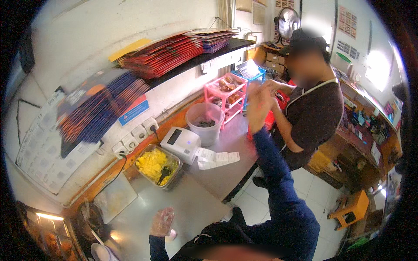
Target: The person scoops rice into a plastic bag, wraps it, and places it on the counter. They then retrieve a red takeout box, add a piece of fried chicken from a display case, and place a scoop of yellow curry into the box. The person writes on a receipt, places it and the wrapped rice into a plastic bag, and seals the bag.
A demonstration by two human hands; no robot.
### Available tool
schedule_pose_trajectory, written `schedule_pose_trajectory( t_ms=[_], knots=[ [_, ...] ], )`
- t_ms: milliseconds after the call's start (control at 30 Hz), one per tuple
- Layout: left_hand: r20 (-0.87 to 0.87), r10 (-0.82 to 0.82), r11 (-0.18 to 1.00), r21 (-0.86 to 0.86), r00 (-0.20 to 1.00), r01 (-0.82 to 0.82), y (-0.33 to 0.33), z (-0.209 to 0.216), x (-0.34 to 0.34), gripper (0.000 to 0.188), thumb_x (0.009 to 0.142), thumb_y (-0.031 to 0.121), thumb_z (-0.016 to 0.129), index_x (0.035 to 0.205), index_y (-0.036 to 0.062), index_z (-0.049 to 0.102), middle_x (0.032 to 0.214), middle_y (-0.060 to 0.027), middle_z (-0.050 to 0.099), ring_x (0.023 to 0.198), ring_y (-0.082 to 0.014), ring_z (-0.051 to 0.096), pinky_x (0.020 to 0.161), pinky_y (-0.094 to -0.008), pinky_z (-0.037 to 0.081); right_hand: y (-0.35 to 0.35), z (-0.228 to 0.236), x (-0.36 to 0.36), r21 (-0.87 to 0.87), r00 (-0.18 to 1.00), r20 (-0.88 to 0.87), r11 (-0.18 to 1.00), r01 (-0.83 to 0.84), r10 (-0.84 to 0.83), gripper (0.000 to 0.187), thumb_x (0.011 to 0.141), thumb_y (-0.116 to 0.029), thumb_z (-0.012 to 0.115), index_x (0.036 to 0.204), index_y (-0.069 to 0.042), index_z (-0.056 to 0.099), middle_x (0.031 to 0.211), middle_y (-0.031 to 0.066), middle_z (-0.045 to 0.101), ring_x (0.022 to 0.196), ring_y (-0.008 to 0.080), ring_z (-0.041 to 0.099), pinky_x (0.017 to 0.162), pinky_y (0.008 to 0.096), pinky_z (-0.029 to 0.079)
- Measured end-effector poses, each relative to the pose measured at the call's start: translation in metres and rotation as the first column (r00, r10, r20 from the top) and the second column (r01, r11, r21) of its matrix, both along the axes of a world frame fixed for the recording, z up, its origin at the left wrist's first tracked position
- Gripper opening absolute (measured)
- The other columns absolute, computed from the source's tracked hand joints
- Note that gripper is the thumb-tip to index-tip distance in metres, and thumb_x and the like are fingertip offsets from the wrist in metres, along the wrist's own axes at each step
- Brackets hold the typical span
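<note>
My left hand hovers over the near part of the steel worktop. Its fingers are loosely apart with nothing in them, and a shine on the skin looks like a thin clear glove. A small pale thing shows beside its wrist; I cannot make out what it is. Stretched far forward in a dark blue sleeve, my right hand is raised near a co-worker's hands. Motion smears its fingers, so its grip does not show. The co-worker wears a cap, a dark shirt and an apron.
Beside the wall stand a clear tub of yellow food, a white label printer with a paper strip, a translucent bucket and a pink rack. Flat packaging fills the shelf above. A yellow stool stands right.
</note>
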State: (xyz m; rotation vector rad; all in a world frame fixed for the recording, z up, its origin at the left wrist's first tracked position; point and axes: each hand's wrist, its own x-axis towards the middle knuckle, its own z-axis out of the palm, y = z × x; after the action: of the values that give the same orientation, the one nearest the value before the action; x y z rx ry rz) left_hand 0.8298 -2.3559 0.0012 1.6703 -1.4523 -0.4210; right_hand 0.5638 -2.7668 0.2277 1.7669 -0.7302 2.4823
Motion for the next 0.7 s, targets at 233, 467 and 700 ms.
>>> schedule_pose_trajectory(
  t_ms=[233,467,700],
  knots=[
    [-0.044,0.224,0.974,-0.036,0.974,-0.226,-0.066,-0.027,-0.101,0.025,0.083,0.014,0.068,0.106,0.0061,0.066,0.105,-0.0115,0.067,0.085,-0.029,0.066,0.075,-0.0344,0.053,-0.245,0.248,-0.015,-0.051,0.849,-0.518,0.987,-0.152,0.104,0.01,0.085,-0.017,0.064,0.091,-0.012,0.07,0.093,0.0061,0.07,0.088,0.0202,0.064,0.081,0.0342,0.05],
    [-0.185,0.384,0.92,0.164,0.905,-0.357,-0.092,-0.032,-0.17,0.035,0.087,0.027,0.067,0.114,0.0046,0.063,0.107,-0.0155,0.065,0.09,-0.0269,0.064,0.075,-0.0337,0.054,-0.365,0.228,0.069,-0.095,0.383,-0.921,0.915,-0.393,0.069,0.02,0.08,-0.029,0.068,0.092,-0.014,0.074,0.1,0.0076,0.07,0.103,0.0281,0.062,0.091,0.0366,0.048],
    [-0.12,0.471,0.876,0.182,0.874,-0.447,-0.097,-0.041,-0.202,0.038,0.087,0.029,0.068,0.114,0.0039,0.063,0.107,-0.0171,0.065,0.092,-0.0273,0.065,0.075,-0.0354,0.055,-0.374,0.236,0.108,-0.006,0.225,-0.971,0.929,-0.369,0.083,0.021,0.08,-0.021,0.062,0.095,-0.01,0.073,0.092,0.0151,0.07,0.086,0.0314,0.068,0.077,0.0371,0.052]
  ],
)
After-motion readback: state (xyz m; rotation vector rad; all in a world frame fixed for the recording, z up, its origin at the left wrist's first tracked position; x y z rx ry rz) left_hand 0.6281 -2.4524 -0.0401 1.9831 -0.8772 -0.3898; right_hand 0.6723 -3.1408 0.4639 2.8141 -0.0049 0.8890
